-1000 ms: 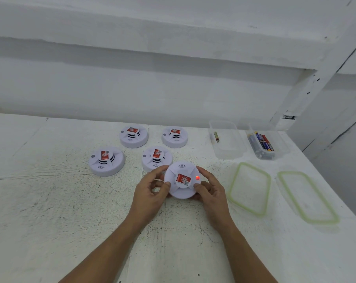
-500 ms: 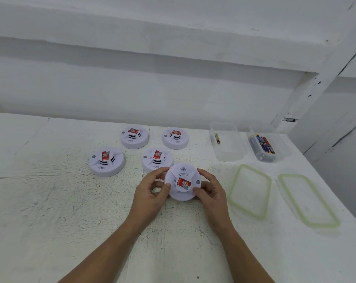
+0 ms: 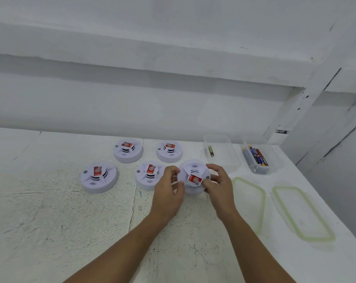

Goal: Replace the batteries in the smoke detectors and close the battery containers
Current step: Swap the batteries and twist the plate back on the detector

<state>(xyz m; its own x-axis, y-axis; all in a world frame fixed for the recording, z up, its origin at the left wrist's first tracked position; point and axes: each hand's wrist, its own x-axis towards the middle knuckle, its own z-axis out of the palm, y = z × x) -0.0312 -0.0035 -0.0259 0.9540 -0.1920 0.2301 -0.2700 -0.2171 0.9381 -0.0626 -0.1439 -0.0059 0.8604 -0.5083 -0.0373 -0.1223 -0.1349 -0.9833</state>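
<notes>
Our left hand (image 3: 169, 186) and right hand (image 3: 220, 184) grip the smoke detector (image 3: 194, 176) by its rim, over the middle of the table (image 3: 50, 221). It seems light, stiff, smooth plastic, so we judge the rim the surest hold.

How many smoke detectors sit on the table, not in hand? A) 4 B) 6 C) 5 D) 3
A: four rest on the table: front-left detector, back-left detector, back-right detector and middle detector. The fifth detector is gripped by the left hand and right hand.
</notes>
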